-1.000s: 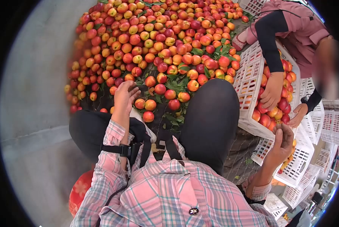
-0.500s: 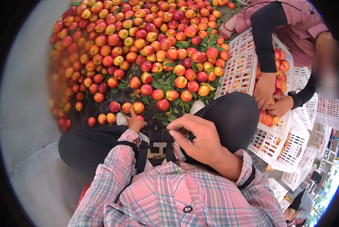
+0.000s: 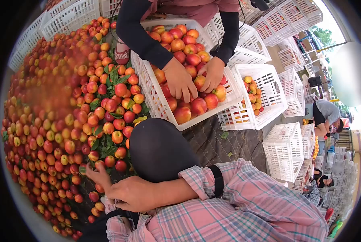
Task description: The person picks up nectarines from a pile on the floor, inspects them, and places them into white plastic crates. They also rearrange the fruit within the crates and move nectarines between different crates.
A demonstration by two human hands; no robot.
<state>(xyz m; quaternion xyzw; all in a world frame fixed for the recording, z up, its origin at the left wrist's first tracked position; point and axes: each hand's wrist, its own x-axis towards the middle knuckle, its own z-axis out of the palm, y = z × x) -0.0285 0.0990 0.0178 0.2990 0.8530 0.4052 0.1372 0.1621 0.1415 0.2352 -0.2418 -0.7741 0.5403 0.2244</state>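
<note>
My left hand (image 3: 99, 177) reaches over the near edge of a large pile of red and yellow nectarines (image 3: 69, 146). Its fingers are stretched apart, close to the fruit at the fingertips, with none clearly gripped. My right hand (image 3: 134, 194) lies across my left wrist, its fingers curled in and no fruit visible in it; its palm side is hidden. Beyond my raised knee (image 3: 158, 151) stands a white plastic crate (image 3: 148, 90) filled with nectarines. A co-worker's two hands (image 3: 180, 80) rest among the fruit in that crate.
Green leaves (image 3: 120, 78) lie among the nectarines on dark ground cloth (image 3: 237, 146). Right of the filled crate, another white crate (image 3: 275, 94) holds smaller yellowish fruit. Several stacked crates (image 3: 283, 151) stand farther right. Another person (image 3: 325, 115) bends over in the background.
My view has swung to the right, bringing the co-worker's crate to the middle. My right hand now sits against my left wrist. The co-worker's hands remain in the crate.
</note>
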